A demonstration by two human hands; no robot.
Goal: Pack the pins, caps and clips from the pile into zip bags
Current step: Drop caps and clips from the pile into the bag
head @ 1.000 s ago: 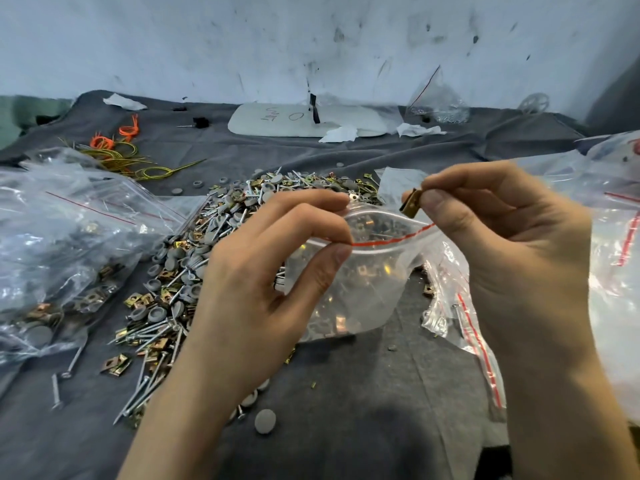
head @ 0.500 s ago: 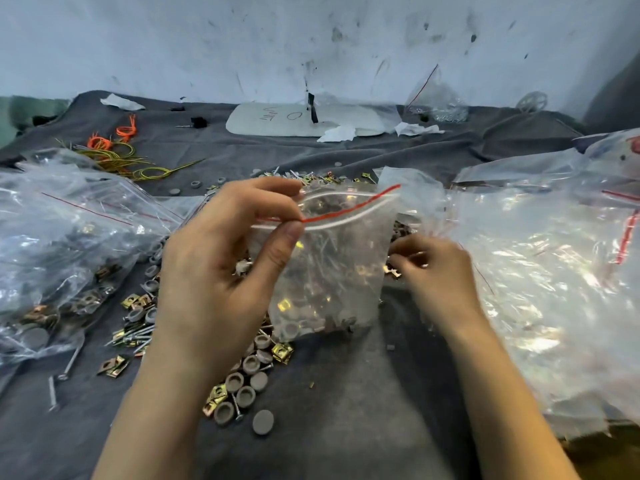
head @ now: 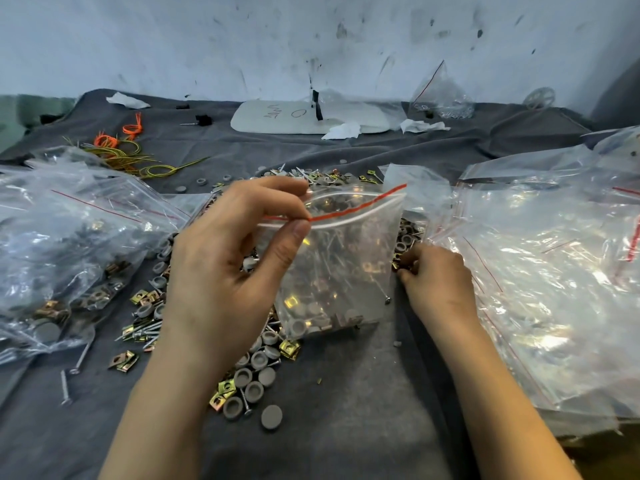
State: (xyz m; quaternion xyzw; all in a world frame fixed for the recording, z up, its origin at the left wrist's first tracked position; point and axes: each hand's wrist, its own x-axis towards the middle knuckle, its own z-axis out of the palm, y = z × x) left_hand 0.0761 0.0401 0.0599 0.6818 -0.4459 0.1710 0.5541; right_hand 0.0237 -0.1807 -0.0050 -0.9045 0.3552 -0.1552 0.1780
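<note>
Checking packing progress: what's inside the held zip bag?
Grey caps and a gold clip lie low in the zip bag. Higher up, the pile behind shows through; pins inside unclear.

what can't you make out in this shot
Head view, whether the right hand holds anything from the pile: its curled fingers cover it.
Head view, the pile's middle: behind the zip bag.
Head view, the writing on the white board: too small.
Head view, the right-side bags: cut off by the frame edge.
</note>
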